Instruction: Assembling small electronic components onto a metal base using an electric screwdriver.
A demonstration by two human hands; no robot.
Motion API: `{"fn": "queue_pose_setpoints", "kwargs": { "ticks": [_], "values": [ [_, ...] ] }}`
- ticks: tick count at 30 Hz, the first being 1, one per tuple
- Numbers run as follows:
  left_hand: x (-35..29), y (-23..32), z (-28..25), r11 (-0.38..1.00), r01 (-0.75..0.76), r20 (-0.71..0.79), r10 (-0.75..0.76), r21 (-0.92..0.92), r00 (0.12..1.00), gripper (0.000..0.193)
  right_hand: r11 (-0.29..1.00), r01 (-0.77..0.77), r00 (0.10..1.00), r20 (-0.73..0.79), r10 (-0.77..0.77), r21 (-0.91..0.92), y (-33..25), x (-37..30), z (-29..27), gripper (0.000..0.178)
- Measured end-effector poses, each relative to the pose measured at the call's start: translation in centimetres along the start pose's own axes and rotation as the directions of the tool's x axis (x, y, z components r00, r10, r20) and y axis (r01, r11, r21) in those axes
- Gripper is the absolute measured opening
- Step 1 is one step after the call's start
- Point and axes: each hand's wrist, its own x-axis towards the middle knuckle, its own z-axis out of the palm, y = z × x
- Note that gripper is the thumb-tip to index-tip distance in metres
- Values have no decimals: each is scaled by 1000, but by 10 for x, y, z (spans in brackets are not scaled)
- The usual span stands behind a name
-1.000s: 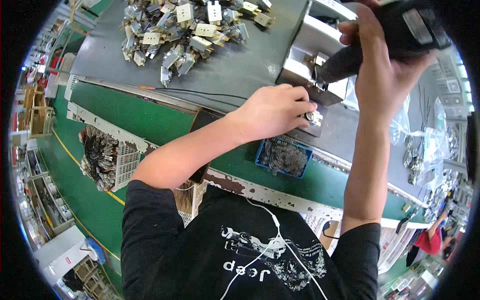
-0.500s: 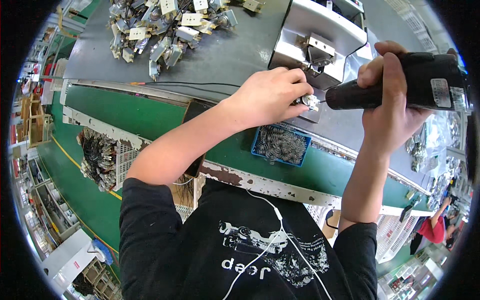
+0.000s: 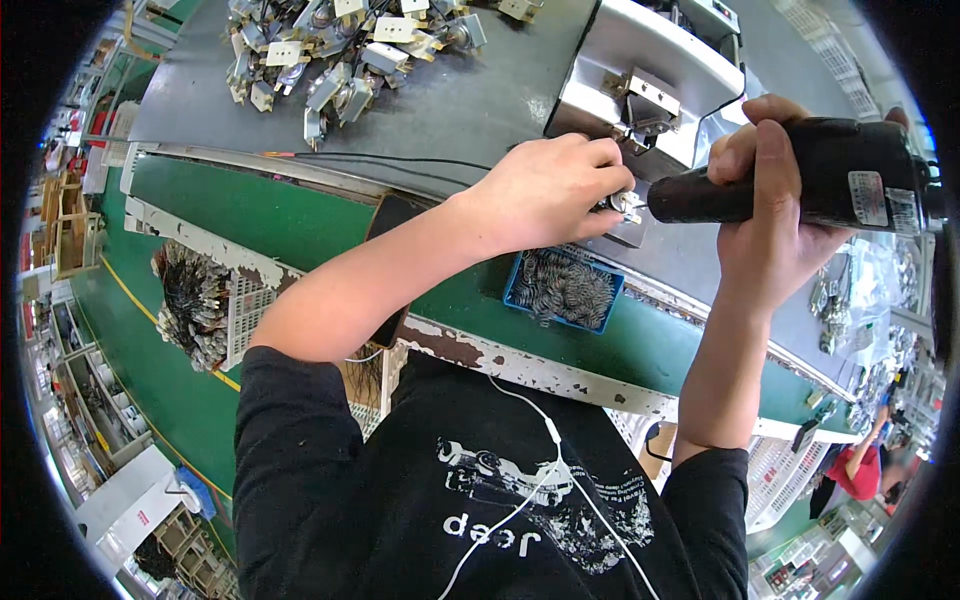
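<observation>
My left hand (image 3: pixel 560 190) is closed on a small metal part (image 3: pixel 628 204) with a whitish end, most of it hidden by my fingers. Wrapped round a black electric screwdriver (image 3: pixel 830 175), my right hand (image 3: pixel 770 200) holds it level, its tip pointing left at the part. The tip is at the part's face or very close; I cannot tell whether they touch. Just beyond my left hand stands a metal fixture (image 3: pixel 610 70) with a block-shaped assembly (image 3: pixel 652 100) mounted on its front. Below my left hand sits a blue tray (image 3: pixel 590 325) of metal springs (image 3: pixel 562 288).
Several metal-and-white assemblies (image 3: pixel 340 60) are piled at the far left of the grey table (image 3: pixel 480 95). A dark cable (image 3: pixel 400 158) runs towards my left wrist. Clear bags and metal parts (image 3: pixel 860 300) lie at the right. A person in red (image 3: pixel 858 470) is further right.
The view has shifted slightly. My right hand and the screwdriver have come a little left and down relative to the fixture; my left hand keeps its grip on the part.
</observation>
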Motion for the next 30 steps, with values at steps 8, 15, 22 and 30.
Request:
{"fn": "queue_pose_setpoints", "kwargs": {
  "ticks": [8,15,22,30],
  "values": [
    [-1,-2,-1,1000,1,20,-1,-4,1000,31,996,-81,995,54,83,-36,1,4,-2,63],
    [-3,-7,6,997,-60,-32,59,-43,998,30,1000,-18,999,50,18,-5,2,-1,1,50],
    [-2,-7,4,997,-59,-30,57,-58,998,31,998,28,997,68,-31,47,9,-2,3,41],
    [-1,-7,2,994,-88,-36,86,-59,996,30,1000,6,999,-39,-7,-24,10,-3,5,42]
  ]
}}
